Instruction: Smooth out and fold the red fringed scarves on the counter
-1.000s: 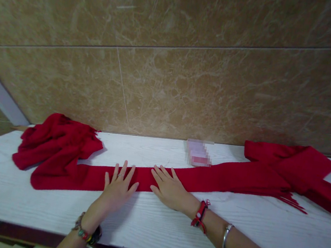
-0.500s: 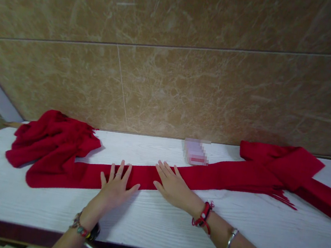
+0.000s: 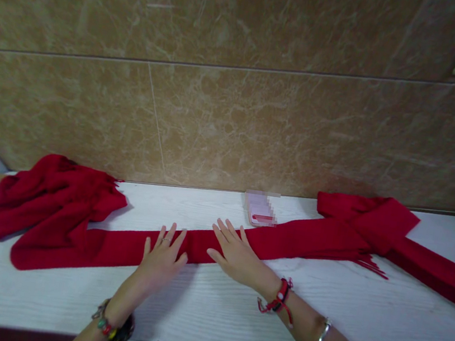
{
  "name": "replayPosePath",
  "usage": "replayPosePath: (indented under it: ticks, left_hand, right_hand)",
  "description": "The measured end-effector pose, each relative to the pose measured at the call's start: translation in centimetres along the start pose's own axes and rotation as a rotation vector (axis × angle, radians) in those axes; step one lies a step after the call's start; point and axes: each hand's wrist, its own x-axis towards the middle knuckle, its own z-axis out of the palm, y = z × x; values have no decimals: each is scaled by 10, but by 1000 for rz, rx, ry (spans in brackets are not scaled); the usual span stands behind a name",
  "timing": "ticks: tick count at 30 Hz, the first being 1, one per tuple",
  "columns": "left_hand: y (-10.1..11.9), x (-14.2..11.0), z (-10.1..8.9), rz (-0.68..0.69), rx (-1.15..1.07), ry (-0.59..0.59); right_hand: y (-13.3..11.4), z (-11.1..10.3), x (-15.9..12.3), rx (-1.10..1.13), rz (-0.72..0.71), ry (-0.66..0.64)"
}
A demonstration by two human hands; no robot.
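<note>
Scarf under the hands: While it lies as a long flat band across the table (image 3: 190,312), the red scarf (image 3: 285,241) runs from a loose heap (image 3: 58,197) on the person's left to a fringe (image 3: 373,265) on the right.
Left hand: Palm down, fingers spread, the left hand (image 3: 162,257) rests on the band, gripping nothing.
Right hand: Fingers extended and slightly parted, the right hand (image 3: 236,256) lies on the same band; the two hands are apart, a stretch of red between them.
Handling: Judged light, soft and limp, unlikely to slip from the fingers or break; prone to creasing and skewing if dragged from one point.
Best hold: In my judgement, both long edges, pinched through all layers; the fringe would make a poor grip, as loose threads may pull.
Right-hand cloth: A folded red cloth (image 3: 377,220) lies crossed over itself against the band; its far end is cut off by the view.
Heap: Crumpled; its inner folds are hidden, and whether it is one piece with the band throughout cannot be confirmed.
Pale item: Behind the band, a small pink item (image 3: 259,206) is blurred out; its nature cannot be read.
Layers: Number not discernible; the cloth beneath the palms is concealed.
</note>
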Motion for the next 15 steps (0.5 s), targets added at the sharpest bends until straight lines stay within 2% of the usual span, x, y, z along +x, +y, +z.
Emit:
replayPosePath:
  ticks: [3,7,10,15]
  left_hand:
    - [15,3,3,48,-4,1]
    - [15,7,11,14,-19,-33]
    - [9,9,13,23,-22,-29]
    - [11,9,9,6,-16,-50]
  right_hand:
    - [4,3,-1,-17,-4,-66]
    - [14,4,-14,-45,-59,-97]
    - [36,-1,-35,-82,-45,-97]
    - [75,-7,-69,-163,92,-47]
